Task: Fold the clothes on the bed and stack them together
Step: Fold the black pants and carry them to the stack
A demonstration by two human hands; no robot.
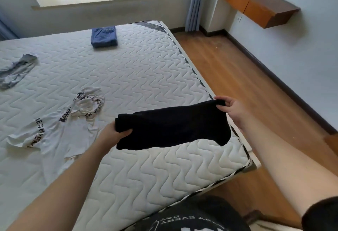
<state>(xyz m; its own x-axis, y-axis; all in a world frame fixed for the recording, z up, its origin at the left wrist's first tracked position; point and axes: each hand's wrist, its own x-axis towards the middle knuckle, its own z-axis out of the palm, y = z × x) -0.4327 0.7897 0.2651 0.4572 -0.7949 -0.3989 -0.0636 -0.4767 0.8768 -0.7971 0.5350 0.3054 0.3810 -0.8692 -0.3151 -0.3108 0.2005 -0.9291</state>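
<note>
While the folded black cloth garment hung in the air above the near right corner of the white quilted mattress, the left hand gripped its left end and the right hand pinched its upper right corner. Left of it, a crumpled white T-shirt with black lettering lay on the mattress. Farther off lay a grey garment and a folded blue garment.
</note>
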